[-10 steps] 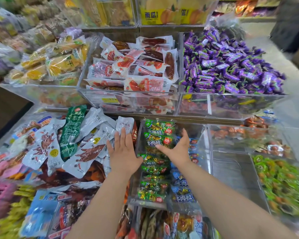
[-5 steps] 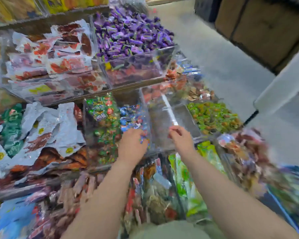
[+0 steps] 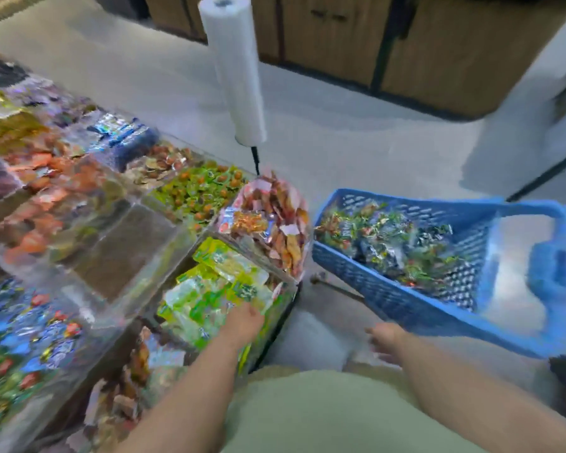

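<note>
At the corner of the snack display, left hand [image 3: 244, 322] is down on the yellow-green packets [image 3: 216, 282] in the near clear bin [image 3: 290, 289], touching the top of the pile; too blurred to tell whether its fingers are flat or clamped on a packet. Right hand [image 3: 384, 340] hangs over the floor just beside the near wall of the blue basket [image 3: 389, 305], fingers loosely apart, nothing in them. Basket sits tilted beside the display with wrapped sweets [image 3: 389, 243] inside; white bag roll [image 3: 232, 70] stands on a pole behind the bins
</note>
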`<action>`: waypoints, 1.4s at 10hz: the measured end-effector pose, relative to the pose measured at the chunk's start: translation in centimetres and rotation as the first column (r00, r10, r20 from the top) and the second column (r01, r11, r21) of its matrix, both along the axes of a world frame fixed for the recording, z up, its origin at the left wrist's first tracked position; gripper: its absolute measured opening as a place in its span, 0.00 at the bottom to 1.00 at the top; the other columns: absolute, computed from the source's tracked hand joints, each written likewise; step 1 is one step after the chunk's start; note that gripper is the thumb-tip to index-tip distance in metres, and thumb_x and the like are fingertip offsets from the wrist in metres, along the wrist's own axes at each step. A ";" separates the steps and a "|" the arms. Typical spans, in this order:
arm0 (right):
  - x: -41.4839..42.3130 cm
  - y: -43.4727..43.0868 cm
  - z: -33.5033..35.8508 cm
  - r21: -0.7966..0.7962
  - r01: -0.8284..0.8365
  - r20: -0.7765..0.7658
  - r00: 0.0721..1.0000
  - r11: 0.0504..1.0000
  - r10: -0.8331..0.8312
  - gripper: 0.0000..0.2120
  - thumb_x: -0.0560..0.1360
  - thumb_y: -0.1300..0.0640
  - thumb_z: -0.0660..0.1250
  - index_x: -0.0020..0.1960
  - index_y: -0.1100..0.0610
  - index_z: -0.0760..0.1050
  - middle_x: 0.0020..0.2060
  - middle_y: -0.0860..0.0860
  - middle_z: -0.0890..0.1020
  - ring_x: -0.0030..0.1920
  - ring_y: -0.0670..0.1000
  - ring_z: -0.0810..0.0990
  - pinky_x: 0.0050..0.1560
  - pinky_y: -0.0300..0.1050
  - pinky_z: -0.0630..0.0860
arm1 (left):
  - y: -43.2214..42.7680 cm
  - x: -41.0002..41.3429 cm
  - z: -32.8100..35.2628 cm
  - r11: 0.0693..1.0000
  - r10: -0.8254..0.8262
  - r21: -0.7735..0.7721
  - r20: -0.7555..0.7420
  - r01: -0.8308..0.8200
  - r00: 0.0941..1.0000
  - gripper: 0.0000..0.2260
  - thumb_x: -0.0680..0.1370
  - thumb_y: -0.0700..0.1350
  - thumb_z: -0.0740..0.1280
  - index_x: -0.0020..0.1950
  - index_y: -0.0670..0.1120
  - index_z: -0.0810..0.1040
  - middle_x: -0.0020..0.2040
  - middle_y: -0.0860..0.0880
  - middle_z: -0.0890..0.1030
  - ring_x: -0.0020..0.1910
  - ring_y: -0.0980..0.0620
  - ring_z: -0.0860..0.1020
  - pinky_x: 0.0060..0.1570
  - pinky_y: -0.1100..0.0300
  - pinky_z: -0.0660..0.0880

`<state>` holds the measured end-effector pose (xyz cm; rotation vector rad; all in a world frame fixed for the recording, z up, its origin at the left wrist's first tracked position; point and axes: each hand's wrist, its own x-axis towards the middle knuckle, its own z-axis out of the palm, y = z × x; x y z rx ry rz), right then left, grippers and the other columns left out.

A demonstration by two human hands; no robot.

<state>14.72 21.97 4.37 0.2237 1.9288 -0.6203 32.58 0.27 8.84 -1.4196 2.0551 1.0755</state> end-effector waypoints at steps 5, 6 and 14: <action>-8.7 11.3 -0.1 0.020 0.270 0.048 0.961 0.963 -0.271 0.10 0.78 0.59 0.59 0.38 0.54 0.68 0.35 0.51 0.72 0.33 0.47 0.71 0.33 0.39 0.67 | 6.4 -13.8 -6.1 0.966 -0.094 0.252 0.148 0.055 0.984 0.12 0.78 0.41 0.64 0.35 0.49 0.71 0.35 0.53 0.74 0.32 0.56 0.73 0.31 0.69 0.71; -9.0 10.6 0.5 0.035 0.257 0.076 0.963 0.966 -0.259 0.13 0.79 0.60 0.58 0.36 0.51 0.66 0.35 0.48 0.72 0.33 0.45 0.70 0.35 0.38 0.69 | 5.7 -16.8 -6.2 0.961 -0.183 0.241 0.194 0.134 0.964 0.11 0.79 0.40 0.62 0.37 0.47 0.73 0.39 0.49 0.76 0.31 0.58 0.72 0.30 0.70 0.71; -17.3 0.8 -1.1 0.011 0.408 0.080 0.910 0.913 -0.408 0.15 0.78 0.66 0.55 0.63 0.67 0.70 0.56 0.61 0.74 0.53 0.55 0.75 0.52 0.44 0.72 | -5.0 -38.1 -9.6 0.267 -0.941 0.071 0.233 0.961 0.245 0.26 0.71 0.48 0.72 0.66 0.48 0.67 0.59 0.46 0.75 0.57 0.47 0.73 0.54 0.53 0.72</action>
